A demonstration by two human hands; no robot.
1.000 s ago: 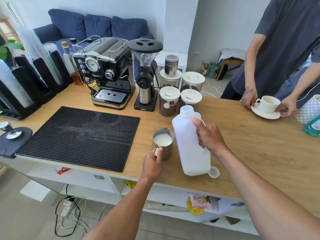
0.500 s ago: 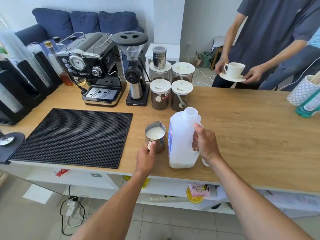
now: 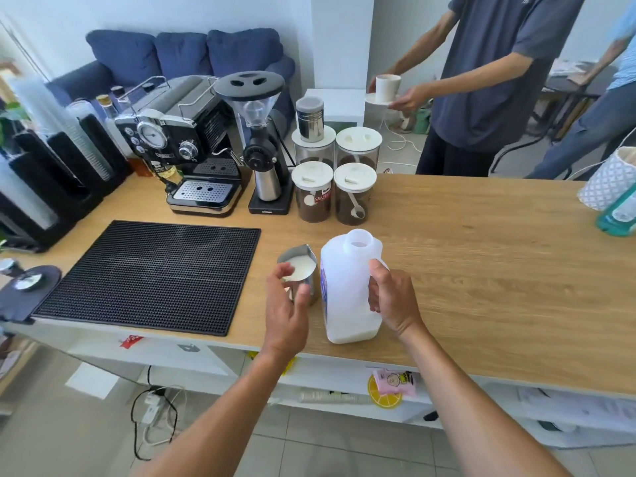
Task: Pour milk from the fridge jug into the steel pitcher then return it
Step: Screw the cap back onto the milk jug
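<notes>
Milk jug [image 3: 344, 297] stands upright, uncapped, on the tabletop [image 3: 481, 270], right hand [image 3: 394, 301] fingers curled round its handle. Left hand [image 3: 287, 308] fingers spread loosely at the milk-filled steel pitcher [image 3: 298, 252] beside it.

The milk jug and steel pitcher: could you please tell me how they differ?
The jug is tall white plastic; the pitcher is short shiny steel. The jug holds only a little milk at its bottom; the pitcher is nearly full. The right hand grips the jug, not the pitcher. Both stand upright on the counter.
</notes>
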